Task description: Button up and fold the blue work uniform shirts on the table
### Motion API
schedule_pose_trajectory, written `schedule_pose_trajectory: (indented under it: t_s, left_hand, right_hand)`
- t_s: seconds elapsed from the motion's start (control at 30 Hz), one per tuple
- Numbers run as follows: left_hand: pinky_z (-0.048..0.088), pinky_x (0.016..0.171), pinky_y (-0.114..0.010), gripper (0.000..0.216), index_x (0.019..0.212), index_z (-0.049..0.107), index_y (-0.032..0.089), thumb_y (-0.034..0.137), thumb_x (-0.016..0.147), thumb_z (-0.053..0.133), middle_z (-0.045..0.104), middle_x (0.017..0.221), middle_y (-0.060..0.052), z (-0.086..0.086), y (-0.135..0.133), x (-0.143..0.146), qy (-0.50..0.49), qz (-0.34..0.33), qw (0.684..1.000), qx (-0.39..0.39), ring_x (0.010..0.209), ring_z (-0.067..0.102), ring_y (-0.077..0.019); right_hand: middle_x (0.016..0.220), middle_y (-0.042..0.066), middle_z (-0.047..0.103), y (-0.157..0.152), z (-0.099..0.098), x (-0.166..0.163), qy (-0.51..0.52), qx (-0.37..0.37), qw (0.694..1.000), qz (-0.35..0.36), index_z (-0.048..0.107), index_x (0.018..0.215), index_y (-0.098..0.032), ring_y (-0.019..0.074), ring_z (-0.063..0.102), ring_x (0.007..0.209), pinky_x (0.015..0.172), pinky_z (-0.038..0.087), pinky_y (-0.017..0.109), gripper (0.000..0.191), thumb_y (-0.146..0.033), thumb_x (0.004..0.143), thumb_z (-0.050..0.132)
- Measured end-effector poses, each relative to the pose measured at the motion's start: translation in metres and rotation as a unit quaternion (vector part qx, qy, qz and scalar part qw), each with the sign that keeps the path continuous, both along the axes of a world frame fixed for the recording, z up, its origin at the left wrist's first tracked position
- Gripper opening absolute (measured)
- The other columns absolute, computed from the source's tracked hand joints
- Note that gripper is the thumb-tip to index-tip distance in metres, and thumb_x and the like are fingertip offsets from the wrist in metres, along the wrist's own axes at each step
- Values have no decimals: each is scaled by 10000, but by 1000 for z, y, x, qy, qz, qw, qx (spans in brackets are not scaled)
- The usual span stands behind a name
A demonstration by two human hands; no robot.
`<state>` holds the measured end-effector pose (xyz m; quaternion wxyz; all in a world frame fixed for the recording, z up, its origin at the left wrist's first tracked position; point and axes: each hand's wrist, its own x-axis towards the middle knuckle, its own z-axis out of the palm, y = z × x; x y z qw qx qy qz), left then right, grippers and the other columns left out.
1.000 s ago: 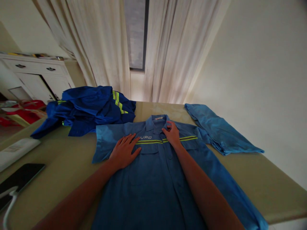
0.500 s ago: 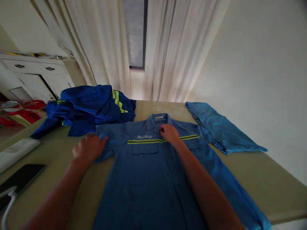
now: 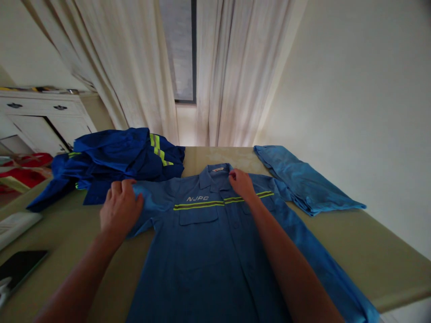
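Left hand [image 3: 119, 207] is clamping the sleeve [image 3: 148, 204] of the shirt [image 3: 208, 260]; right hand [image 3: 240, 184], fingers together, is pinning the collar [image 3: 215, 175]; a gentle, level pull is looking wisest.

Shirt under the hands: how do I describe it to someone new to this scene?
On the beige table, the work shirt lies spread flat between a dark blue heap and a folded light blue garment. The left hand is on its sleeve, the right hand at its collar. Only it shows white NJPC lettering above a yellow stripe.
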<state>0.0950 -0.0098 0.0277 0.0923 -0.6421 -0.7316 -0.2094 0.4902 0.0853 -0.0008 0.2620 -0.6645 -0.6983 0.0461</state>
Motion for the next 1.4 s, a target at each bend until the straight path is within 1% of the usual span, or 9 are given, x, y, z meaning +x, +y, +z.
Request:
schedule_pose_trajectory:
  t_s: [0.2, 0.37, 0.53, 0.67, 0.9, 1.03, 1.17, 1.27, 1.4]
  left_hand:
    - [538, 952, -373, 348, 1117, 685, 177, 417, 942, 505, 747, 1120, -108, -3, 77, 83, -138, -282, 945, -86, 1019, 711, -267]
    - [504, 1032, -389, 469, 1254, 647, 139, 392, 860, 685, 694, 1319, -175, -29, 154, 147, -178, -293, 928, -144, 1221, 658, -317]
    - [496, 1029, -399, 682, 1348, 592, 127, 336, 735, 805, 696, 1316, -170, -45, 190, 163, -178, -308, 915, -190, 1210, 656, -327]
    - [527, 952, -377, 442, 1123, 711, 158, 330, 719, 767, 767, 1109, -90, -44, 193, 160, -218, -375, 881, -188, 1044, 704, -289]
    - [557, 903, -366, 620, 1184, 683, 141, 409, 650, 845, 750, 1136, -96, -31, 175, 166, -360, -388, 829, -179, 1022, 700, -279]
    - [543, 899, -382, 417, 1072, 728, 134, 363, 730, 798, 750, 1045, -87, -25, 179, 173, -277, -367, 873, -160, 966, 690, -280]
    - [478, 1021, -421, 335, 1113, 728, 166, 386, 860, 710, 708, 1135, -98, -22, 169, 165, -162, -409, 898, -19, 1079, 626, -280]
    - [413, 1078, -421, 310, 1235, 713, 254, 324, 997, 528, 675, 1223, -101, -24, 147, 145, -34, -495, 868, 36, 1161, 570, -266]
    - [411, 1048, -377, 449, 1351, 651, 391, 218, 1040, 376, 679, 1239, -73, -27, 122, 119, 96, -614, 782, -39, 1103, 598, -227]
  right_hand:
    - [1314, 178, 672, 54, -4, 29, 66, -20, 997, 19, 611, 1306, -114, 237, 638, 1204, 1057, 448, 360, 389, -300, 964, 621]
    - [1310, 178, 688, 92, -9, 41, 102, -86, 989, 69, 561, 1407, -131, 246, 673, 1185, 1017, 505, 375, 617, -331, 865, 779]
    - [1194, 168, 734, 102, -12, 58, 257, -153, 949, 102, 630, 1358, -130, 271, 721, 1037, 905, 581, 401, 770, -268, 661, 925]
    - [1100, 96, 773, 91, -2, 72, 328, -209, 906, 166, 700, 1297, -166, 255, 732, 952, 846, 606, 377, 736, -300, 610, 928]
    - [1012, 21, 780, 64, 25, 87, 189, -157, 935, 256, 783, 1096, -177, 280, 713, 968, 882, 576, 380, 595, -353, 547, 928]
    - [1074, 47, 746, 59, 37, 86, 18, -145, 963, 227, 765, 1087, -177, 266, 675, 966, 894, 536, 359, 529, -227, 577, 897]
    - [1126, 107, 703, 45, 39, 85, -123, -11, 975, 184, 746, 1079, -172, 279, 615, 1094, 1023, 457, 388, 282, -142, 799, 723]
    - [1182, 119, 684, 23, 30, 93, -192, 46, 954, 228, 733, 1179, -221, 268, 585, 1142, 1076, 419, 403, 303, -128, 925, 597]
    - [1253, 98, 685, -7, 16, 109, -251, 10, 909, 332, 643, 1379, -297, 228, 613, 1112, 1036, 451, 395, 451, -116, 1010, 457]
